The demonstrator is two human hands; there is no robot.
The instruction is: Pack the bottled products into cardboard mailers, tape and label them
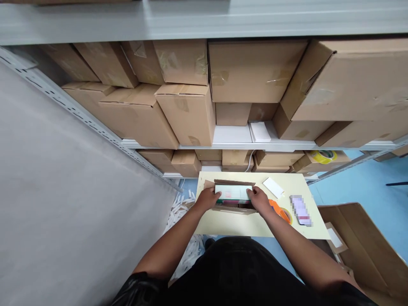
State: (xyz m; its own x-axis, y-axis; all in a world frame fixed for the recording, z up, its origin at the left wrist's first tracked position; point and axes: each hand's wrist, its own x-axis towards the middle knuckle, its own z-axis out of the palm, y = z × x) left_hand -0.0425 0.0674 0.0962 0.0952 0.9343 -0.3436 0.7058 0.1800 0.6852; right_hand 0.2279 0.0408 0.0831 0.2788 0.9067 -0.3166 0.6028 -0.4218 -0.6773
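Note:
An opened cardboard box (237, 209) sits on the pale yellow table (229, 225) in front of me, its flaps standing up. A white box with a green and dark lower side (234, 192) is at the opening of the carton. My left hand (208, 198) grips its left end, thumb on top. At the right end my right hand (259, 199) holds it the same way. The fingers below the thumbs are partly hidden. Just right of my right hand lies an orange tape dispenser (281, 211) with a roll of tape.
A white card or small box (273, 187) and a blurred phone (301, 210) lie on the table's right side. Shelves behind hold several cartons (188, 114) and a yellow tape roll (323, 156). White strips (180, 212) litter the floor left; a large open carton (366, 242) stands right.

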